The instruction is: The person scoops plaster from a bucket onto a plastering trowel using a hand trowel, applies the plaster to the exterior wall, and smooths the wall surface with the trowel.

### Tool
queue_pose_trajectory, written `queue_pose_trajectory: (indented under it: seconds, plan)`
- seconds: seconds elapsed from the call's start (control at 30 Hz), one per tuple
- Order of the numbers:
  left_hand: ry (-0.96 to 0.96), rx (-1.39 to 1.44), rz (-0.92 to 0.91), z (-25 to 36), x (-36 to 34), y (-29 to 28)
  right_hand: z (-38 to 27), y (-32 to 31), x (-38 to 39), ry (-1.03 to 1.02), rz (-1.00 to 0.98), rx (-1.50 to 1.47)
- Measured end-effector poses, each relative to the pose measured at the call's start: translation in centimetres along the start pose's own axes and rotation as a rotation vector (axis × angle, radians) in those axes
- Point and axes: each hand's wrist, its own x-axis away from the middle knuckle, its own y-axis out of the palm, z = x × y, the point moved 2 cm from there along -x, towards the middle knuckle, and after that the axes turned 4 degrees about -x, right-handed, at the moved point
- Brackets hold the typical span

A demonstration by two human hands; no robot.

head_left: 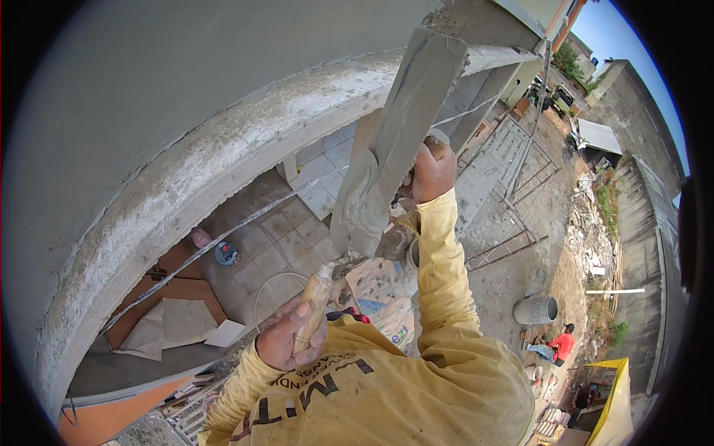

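My right hand (433, 175) is closed round the grip of a long flat plastering float (416, 97), its grey face smeared with wet mortar. The float slants up toward the underside of the concrete ledge and wall edge. Lower left, my left hand (286, 338) wraps the worn wooden handle of a trowel (314, 301). A thick lump of wet mortar (358, 197) sits where the trowel's blade meets the float's lower end, hiding most of that blade. Both forearms are in yellow sleeves.
A rough concrete ledge (223, 152) curves below the grey wall (149, 74). A pale line (245, 223) stretches beneath it. Far below are a tiled floor (279, 241), a metal frame (513, 201), a bucket (535, 310) and a person in red (563, 343).
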Motion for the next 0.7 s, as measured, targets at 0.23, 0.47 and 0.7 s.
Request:
queue_pose_trajectory:
  seconds: [0.23,0.47,0.7]
  plan:
    - [-0.075,0.207,-0.159,2.0,-0.3,0.0,0.4,-4.4,2.2,-0.039,-0.152,0.607]
    - [0.146,0.003,-0.037,4.6,0.6,-1.9,3.5,-15.1,3.0,0.049,-0.086,0.990]
    - [0.560,-0.338,0.287,7.6,2.4,-2.5,-3.4,-3.5,5.0,0.333,-0.274,-0.821]
